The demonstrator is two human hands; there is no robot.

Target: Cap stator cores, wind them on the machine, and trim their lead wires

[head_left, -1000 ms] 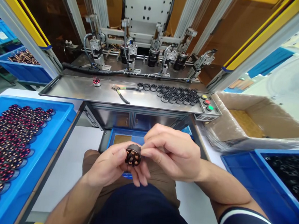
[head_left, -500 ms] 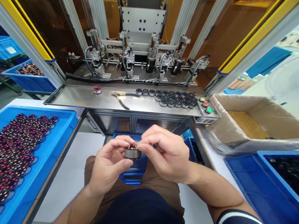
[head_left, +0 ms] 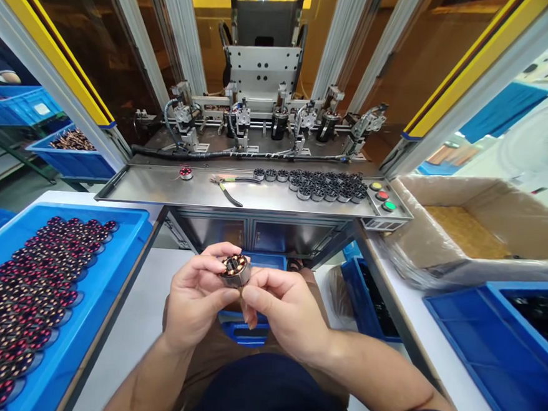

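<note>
My left hand (head_left: 197,294) grips a motor stator (head_left: 235,271), a round metal ring with copper windings and dark slots, above my lap. Its wound face is tilted upward. My right hand (head_left: 281,303) is closed in a pinch at the stator's lower right edge; what lies between thumb and finger is too small to make out. On the steel tray ahead are a single stator with red coils (head_left: 185,173), a pair of cutting pliers (head_left: 232,187) with green-and-black handles, and a cluster of black stators (head_left: 329,185).
A blue tray (head_left: 134,221) full of wound stators stands at my left. Ahead is a machine with several clamp fixtures (head_left: 279,124) and push buttons (head_left: 388,206). At right are a plastic-lined carton (head_left: 460,228) and a blue bin (head_left: 471,332) of black parts.
The stator has been tilted so more of its wound face shows. My right hand has moved down and left, from the upper rim to the lower right edge. The view has shifted slightly.
</note>
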